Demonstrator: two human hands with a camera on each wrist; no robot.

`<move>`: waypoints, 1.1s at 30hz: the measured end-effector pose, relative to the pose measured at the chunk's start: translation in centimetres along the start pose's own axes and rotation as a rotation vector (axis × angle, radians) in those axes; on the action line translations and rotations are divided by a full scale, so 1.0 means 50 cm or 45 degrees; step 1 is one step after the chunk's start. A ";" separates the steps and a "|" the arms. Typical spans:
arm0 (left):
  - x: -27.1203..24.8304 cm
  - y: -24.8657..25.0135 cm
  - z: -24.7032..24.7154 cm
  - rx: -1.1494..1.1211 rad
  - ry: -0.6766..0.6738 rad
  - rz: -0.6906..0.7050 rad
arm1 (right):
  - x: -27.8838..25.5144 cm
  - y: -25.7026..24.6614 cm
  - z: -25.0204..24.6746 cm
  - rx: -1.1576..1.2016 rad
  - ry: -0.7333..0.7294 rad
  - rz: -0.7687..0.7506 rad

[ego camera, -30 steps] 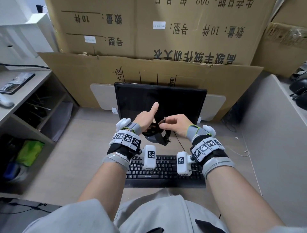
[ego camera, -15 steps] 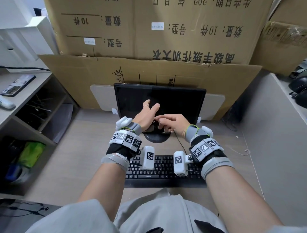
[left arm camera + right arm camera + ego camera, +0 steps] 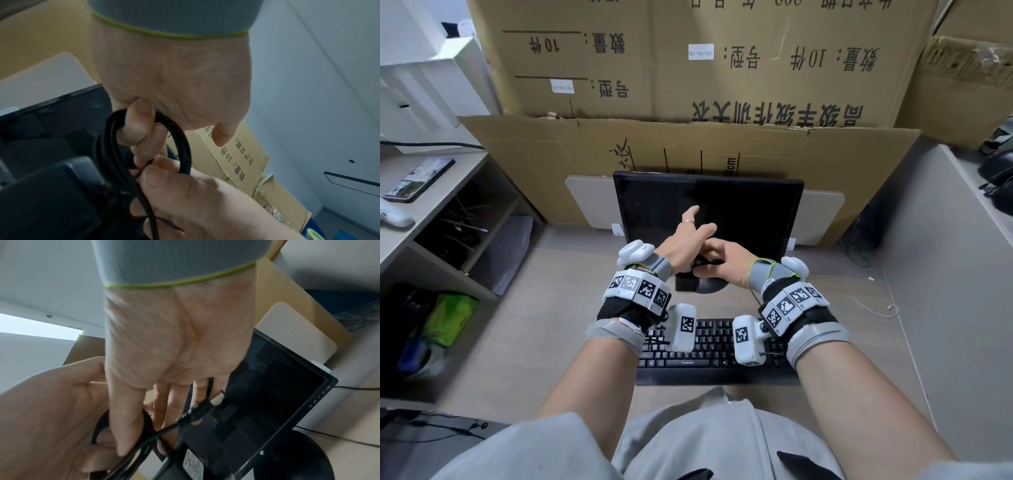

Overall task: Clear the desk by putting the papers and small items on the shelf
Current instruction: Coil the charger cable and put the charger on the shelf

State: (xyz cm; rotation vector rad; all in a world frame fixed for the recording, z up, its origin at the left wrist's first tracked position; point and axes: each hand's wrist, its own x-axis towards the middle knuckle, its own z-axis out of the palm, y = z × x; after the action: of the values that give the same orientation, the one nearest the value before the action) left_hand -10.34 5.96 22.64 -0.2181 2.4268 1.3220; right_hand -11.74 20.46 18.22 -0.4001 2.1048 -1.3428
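Head view shows both hands meeting in front of the dark monitor point(image 3: 709, 209), above its round stand and beyond the black keyboard point(image 3: 717, 353) on the bench point(image 3: 524, 329). The left hand point(image 3: 685, 245) has its index finger and thumb stretched toward the screen, while the left wrist view shows at least one other finger curled through a coiled black cable point(image 3: 144, 146), whose loops hang round it. The right hand point(image 3: 726, 270) lies just beside the left and touches it; its fingers point(image 3: 164, 172) pinch a strand of the cable at the lower side of the coil. Right wrist view shows the cable's free end, a black plug point(image 3: 202, 410) with a metal tip, sticking out past the right hand in front of the monitor. A black block-shaped adapter point(image 3: 47, 199) hangs close under the coil, near the hands. The shelf point(image 3: 431, 219) stands at the left of the bench, well apart from the hands, with a dark flat booklet point(image 3: 419, 178) on its top and a green packet point(image 3: 450, 318) in a lower compartment. Large cardboard boxes point(image 3: 688, 68) rise behind the monitor.
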 end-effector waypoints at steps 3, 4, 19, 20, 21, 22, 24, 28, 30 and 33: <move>0.000 -0.007 0.003 0.043 -0.008 0.009 | -0.003 -0.003 -0.003 -0.079 -0.031 -0.002; 0.000 -0.009 0.004 0.072 -0.002 0.012 | -0.006 -0.005 -0.004 -0.101 -0.020 -0.004; 0.022 -0.031 -0.010 -0.489 0.098 0.309 | -0.017 -0.009 -0.027 0.333 0.262 -0.036; 0.026 -0.037 -0.010 -0.594 0.096 0.315 | -0.018 -0.012 -0.031 0.395 0.315 -0.039; 0.027 -0.041 -0.010 -0.677 0.089 0.314 | -0.020 -0.014 -0.034 0.457 0.363 -0.048; 0.026 -0.044 -0.009 -0.731 0.071 0.309 | -0.021 -0.016 -0.038 0.510 0.412 -0.059; 0.024 -0.057 -0.002 -0.772 0.012 0.309 | -0.022 -0.020 -0.044 0.588 0.496 -0.087; 0.028 -0.082 0.011 -0.703 0.031 0.312 | -0.021 -0.024 -0.052 0.701 0.648 -0.119; 0.029 -0.078 0.013 -0.661 0.101 0.295 | -0.023 -0.024 -0.053 0.711 0.681 -0.131; 0.029 -0.070 0.018 -0.676 0.217 0.328 | -0.025 -0.023 -0.053 0.743 0.698 -0.136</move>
State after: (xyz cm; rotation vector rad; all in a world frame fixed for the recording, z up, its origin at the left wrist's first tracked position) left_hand -10.39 4.87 18.91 -0.1606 2.2380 2.1316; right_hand -12.52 22.52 20.47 0.1215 1.9669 -2.2306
